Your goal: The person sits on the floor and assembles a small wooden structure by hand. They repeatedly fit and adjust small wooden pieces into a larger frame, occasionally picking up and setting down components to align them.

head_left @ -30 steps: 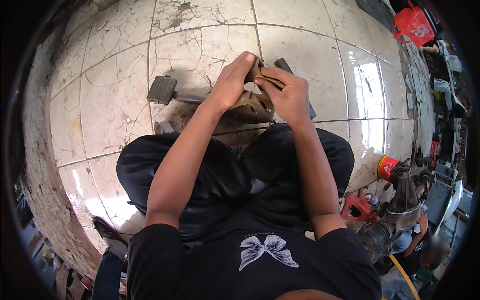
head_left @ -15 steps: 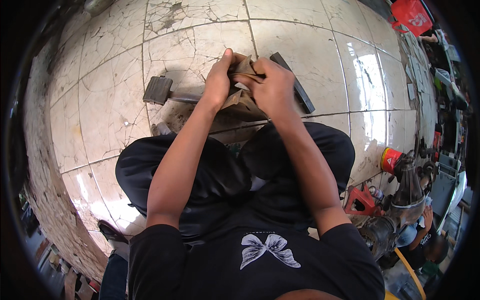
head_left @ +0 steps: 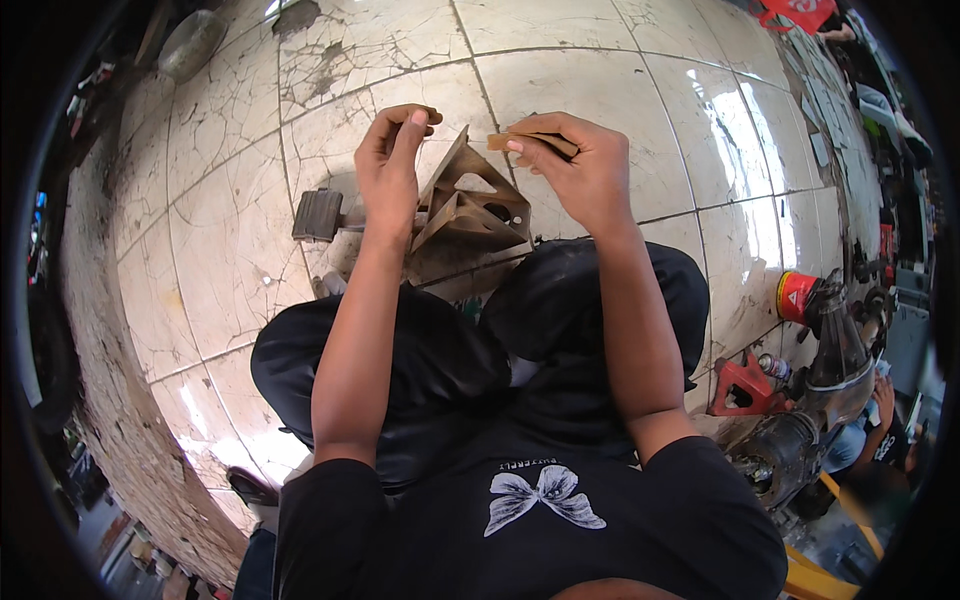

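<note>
Between thumb and fingers, my left hand [head_left: 388, 165] pinches a small brown scrap [head_left: 434, 116]. My right hand [head_left: 590, 170] is closed on a folded brown sheet [head_left: 548, 143] that looks like sandpaper. The two hands are apart, raised over the floor. Below and between them rests an angular, brownish metal bracket [head_left: 470, 215] with cut-out holes and a pointed upper corner. Left of it lies a hammer [head_left: 318, 215] with a blocky head, its handle partly hidden behind my left wrist.
Cracked cream floor tiles [head_left: 570, 85] lie ahead, with a rough ledge [head_left: 125, 370] on the left. At right are a red-and-black can [head_left: 795, 296], a red stand [head_left: 740, 388] and a large dark metal housing [head_left: 838, 350]. Another person [head_left: 880, 440] is at the far right.
My hands have moved apart, each now with a brown piece in it. The bracket between them shows more fully. The dark bar beside my right hand no longer shows.
</note>
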A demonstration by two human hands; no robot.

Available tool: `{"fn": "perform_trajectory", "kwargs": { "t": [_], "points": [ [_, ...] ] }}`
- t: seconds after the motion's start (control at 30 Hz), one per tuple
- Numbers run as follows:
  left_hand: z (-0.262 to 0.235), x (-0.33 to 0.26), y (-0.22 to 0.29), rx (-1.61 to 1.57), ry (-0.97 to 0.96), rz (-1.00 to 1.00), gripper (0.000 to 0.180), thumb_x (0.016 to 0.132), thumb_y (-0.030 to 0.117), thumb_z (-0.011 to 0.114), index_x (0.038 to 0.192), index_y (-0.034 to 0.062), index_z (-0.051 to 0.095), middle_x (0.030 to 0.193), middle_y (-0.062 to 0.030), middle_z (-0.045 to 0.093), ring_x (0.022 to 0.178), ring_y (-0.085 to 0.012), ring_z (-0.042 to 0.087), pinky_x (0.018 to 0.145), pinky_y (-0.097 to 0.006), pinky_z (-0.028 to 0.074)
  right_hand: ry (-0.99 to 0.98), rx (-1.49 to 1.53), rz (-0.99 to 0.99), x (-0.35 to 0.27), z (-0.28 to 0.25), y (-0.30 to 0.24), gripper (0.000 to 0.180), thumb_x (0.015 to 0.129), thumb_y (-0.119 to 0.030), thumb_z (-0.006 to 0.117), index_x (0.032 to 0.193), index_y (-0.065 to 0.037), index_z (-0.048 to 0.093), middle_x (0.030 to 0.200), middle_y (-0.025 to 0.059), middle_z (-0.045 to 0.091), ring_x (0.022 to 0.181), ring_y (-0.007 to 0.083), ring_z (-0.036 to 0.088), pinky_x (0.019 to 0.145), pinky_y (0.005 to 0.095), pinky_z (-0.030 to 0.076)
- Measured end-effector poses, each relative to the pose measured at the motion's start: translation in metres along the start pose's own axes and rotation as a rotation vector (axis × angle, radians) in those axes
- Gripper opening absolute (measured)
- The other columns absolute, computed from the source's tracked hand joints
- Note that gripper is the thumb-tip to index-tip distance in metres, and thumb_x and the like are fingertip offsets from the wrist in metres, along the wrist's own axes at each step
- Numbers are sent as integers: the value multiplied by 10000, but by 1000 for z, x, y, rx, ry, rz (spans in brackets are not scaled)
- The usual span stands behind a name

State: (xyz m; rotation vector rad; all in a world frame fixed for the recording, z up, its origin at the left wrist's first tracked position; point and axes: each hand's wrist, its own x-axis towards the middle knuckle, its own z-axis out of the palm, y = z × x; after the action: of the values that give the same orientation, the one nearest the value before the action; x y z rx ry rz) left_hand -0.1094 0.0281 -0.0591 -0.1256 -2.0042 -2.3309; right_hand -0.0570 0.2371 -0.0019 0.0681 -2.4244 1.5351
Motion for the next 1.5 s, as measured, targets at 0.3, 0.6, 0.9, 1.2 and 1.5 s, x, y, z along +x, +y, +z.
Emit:
{"fn": "perform_trajectory", "kwargs": {
  "t": [0.3,0.6,0.9,1.2,1.5],
  "points": [
    [5,-25,57,74,-311,211,261,885,-31,843,1130,-46,754,1081,-105,756,968,-148,686,885,-290,553,157,212,-433,-3,16,-7,207,823,117,823,983,-3,770,1084,118,787,959,175,784,798,282,653],
    [3,-29,52,22,-212,113,250,928,-69,791,1173,-63,742,1099,-131,781,1036,-160,734,936,-295,574,177,99,-475,4,11,-2,200,794,99,847,928,-37,787,1087,99,787,933,198,795,767,285,656],
    [-3,-26,51,-233,-148,-12,223,967,14,785,1174,-48,728,1021,-131,796,958,-153,739,920,-289,567,9,190,-445,0,15,-4,281,797,3,906,1049,-39,788,1108,99,790,1002,182,772,866,301,623],
    [-1,-30,53,24,-111,103,204,973,-11,779,1167,-47,725,1008,-109,794,942,-135,728,879,-265,557,-270,668,98,2,13,1,328,906,-26,846,1209,22,730,1131,56,763,1045,108,714,935,273,582],
    [17,-43,58,204,-93,26,207,1028,66,743,1208,-32,766,1015,-48,768,901,-81,668,826,-243,547,-198,803,118,1,25,13,306,928,-36,832,1211,14,729,1095,97,789,1000,133,748,894,269,607]
  ]
}}
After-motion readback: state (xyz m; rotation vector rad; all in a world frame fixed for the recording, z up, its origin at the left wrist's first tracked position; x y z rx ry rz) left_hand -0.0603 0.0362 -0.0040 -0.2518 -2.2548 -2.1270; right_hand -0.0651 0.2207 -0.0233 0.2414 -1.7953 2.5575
